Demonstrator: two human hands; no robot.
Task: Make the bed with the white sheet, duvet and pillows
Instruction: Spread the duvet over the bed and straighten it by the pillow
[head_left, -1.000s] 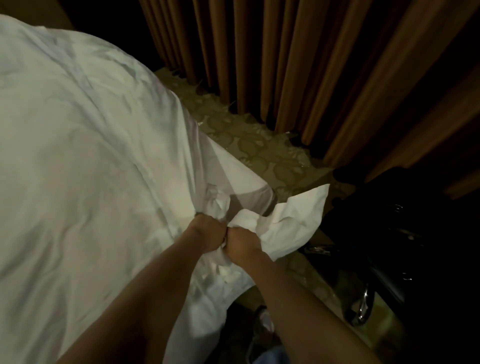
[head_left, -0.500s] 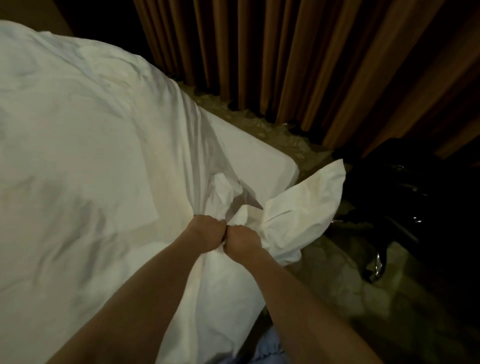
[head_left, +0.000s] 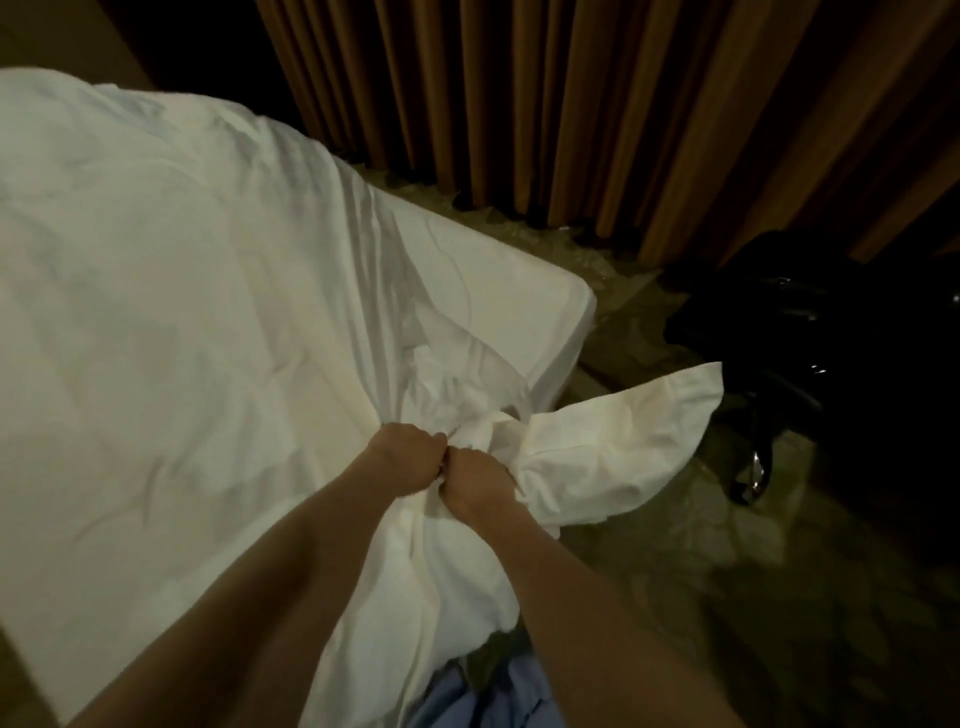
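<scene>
**Both hands bunch the white cover at the bed's corner**

The left hand (head_left: 408, 457) and right hand (head_left: 475, 480) touch knuckle to knuckle, fingers clamped on gathered white duvet (head_left: 182, 322) fabric near the centre. The duvet spreads toward 10 o'clock across the bed. A loose white corner flap (head_left: 618, 436) sticks out toward 3 o'clock above the floor (head_left: 727, 561). The bare mattress corner (head_left: 519, 291) shows at 1 o'clock, brown curtains (head_left: 571, 114) at 12.

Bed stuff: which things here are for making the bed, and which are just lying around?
For the job: white sheet, mattress corner, both hands, left hand and right hand, bunching the cloth.

Just there: brown curtains, black chair, patterned floor.
</scene>
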